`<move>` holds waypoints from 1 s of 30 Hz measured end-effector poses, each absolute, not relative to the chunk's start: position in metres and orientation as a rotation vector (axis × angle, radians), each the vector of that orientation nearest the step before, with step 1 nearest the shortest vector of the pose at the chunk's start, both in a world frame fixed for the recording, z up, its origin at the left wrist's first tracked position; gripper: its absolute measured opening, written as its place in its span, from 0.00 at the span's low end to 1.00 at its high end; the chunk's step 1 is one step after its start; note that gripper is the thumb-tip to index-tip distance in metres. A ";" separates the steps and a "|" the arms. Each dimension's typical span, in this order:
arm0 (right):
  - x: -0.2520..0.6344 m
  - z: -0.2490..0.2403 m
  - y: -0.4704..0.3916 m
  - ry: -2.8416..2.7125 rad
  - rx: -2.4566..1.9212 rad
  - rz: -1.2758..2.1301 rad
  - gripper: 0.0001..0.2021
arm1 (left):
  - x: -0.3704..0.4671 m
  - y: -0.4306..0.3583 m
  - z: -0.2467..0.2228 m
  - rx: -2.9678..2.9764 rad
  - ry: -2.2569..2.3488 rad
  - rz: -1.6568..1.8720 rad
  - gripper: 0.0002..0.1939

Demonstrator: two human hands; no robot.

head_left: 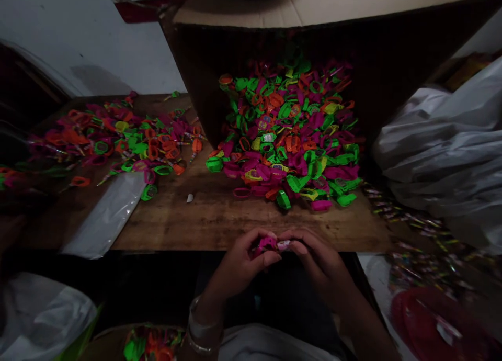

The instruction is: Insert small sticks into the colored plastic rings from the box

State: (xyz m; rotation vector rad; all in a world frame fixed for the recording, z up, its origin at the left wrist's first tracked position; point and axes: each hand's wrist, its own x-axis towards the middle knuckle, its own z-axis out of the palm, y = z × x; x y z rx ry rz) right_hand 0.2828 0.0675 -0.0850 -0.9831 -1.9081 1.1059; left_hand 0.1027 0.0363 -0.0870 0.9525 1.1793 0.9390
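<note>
Just off the table's front edge, my left hand (239, 264) is closed around a magenta toy watch (267, 242). The fingers of my right hand (319, 256) pinch a small wrapped candy stick (284, 244), pale with darker print, its end against the watch. Whether the stick passes inside the watch band is hidden by my fingers. Beyond my hands, a heap of green, magenta, orange and yellow toy watches (274, 141) spills out of a cardboard box (243, 13) lying on its side.
Toy watches with candy sticks (137, 141) lie heaped at the left. A clear plastic bag stack (107, 214) rests on the wooden table (168, 220). Loose wrapped sticks (427, 261) lie at the right below a white sack (443, 146). A box of watches (151, 345) stands below left.
</note>
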 end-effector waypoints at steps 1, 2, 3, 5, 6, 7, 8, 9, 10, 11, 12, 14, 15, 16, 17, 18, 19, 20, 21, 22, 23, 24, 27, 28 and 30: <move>0.283 -0.085 0.069 -1.933 -0.994 1.111 0.10 | 0.102 0.036 -0.088 0.978 1.203 0.928 0.13; 0.282 -0.085 0.070 -1.960 -1.007 1.111 0.10 | 0.101 0.036 -0.089 1.006 1.223 0.920 0.13; 0.282 -0.085 0.071 -1.987 -1.020 1.101 0.09 | 0.101 0.036 -0.090 1.034 1.239 0.915 0.13; 0.280 -0.089 0.071 -2.031 -1.035 1.050 0.08 | 0.101 0.036 -0.093 1.064 1.258 0.918 0.13; 0.278 -0.091 0.071 -2.044 -1.038 1.015 0.08 | 0.101 0.037 -0.095 1.060 1.263 0.925 0.13; 0.276 -0.093 0.071 -2.049 -1.043 0.973 0.07 | 0.101 0.038 -0.096 1.045 1.267 0.935 0.12; 0.274 -0.096 0.070 -2.051 -1.047 0.930 0.07 | 0.102 0.038 -0.097 1.026 1.273 0.950 0.12; 0.272 -0.098 0.069 -2.054 -1.050 0.888 0.08 | 0.102 0.039 -0.098 1.008 1.276 0.966 0.11; 0.270 -0.099 0.067 -2.058 -1.054 0.847 0.08 | 0.103 0.039 -0.098 0.994 1.275 0.981 0.11; 0.269 -0.100 0.066 -2.063 -1.060 0.806 0.08 | 0.103 0.039 -0.099 0.985 1.272 0.994 0.11; 0.267 -0.101 0.065 -2.069 -1.066 0.767 0.08 | 0.103 0.039 -0.100 0.976 1.265 1.004 0.11; 0.265 -0.101 0.064 -2.077 -1.071 0.695 0.08 | 0.104 0.039 -0.102 0.956 1.251 1.019 0.12; 0.265 -0.102 0.064 -2.080 -1.076 0.671 0.08 | 0.105 0.039 -0.104 0.945 1.246 1.025 0.12; 0.264 -0.102 0.064 -2.078 -1.079 0.655 0.08 | 0.106 0.039 -0.106 0.929 1.242 1.033 0.13; 0.264 -0.103 0.064 -2.073 -1.085 0.652 0.09 | 0.108 0.040 -0.109 0.905 1.236 1.041 0.13; 0.264 -0.104 0.065 -2.061 -1.092 0.654 0.09 | 0.109 0.040 -0.112 0.869 1.228 1.048 0.14; 0.263 -0.106 0.066 -2.045 -1.104 0.667 0.10 | 0.111 0.041 -0.115 0.826 1.216 1.050 0.15; 0.263 -0.107 0.067 -2.029 -1.113 0.690 0.10 | 0.113 0.041 -0.118 0.781 1.202 1.048 0.16; 0.263 -0.109 0.069 -2.016 -1.120 0.719 0.10 | 0.115 0.042 -0.122 0.738 1.190 1.047 0.17; 0.263 -0.110 0.071 -2.008 -1.122 0.754 0.09 | 0.116 0.043 -0.125 0.701 1.176 1.045 0.19; 0.264 -0.111 0.072 -2.000 -1.125 0.793 0.09 | 0.118 0.043 -0.128 0.670 1.168 1.044 0.20; 0.265 -0.111 0.074 -1.986 -1.126 0.834 0.09 | 0.119 0.044 -0.130 0.646 1.164 1.045 0.21; 0.270 -0.112 0.077 -1.921 -1.160 0.925 0.08 | 0.121 0.042 -0.134 0.603 1.143 1.047 0.23; 0.272 -0.112 0.078 -1.890 -1.187 0.923 0.08 | 0.121 0.041 -0.135 0.608 1.142 1.041 0.25; 0.276 -0.113 0.079 -1.832 -1.260 0.881 0.08 | 0.120 0.039 -0.135 0.649 1.164 1.021 0.31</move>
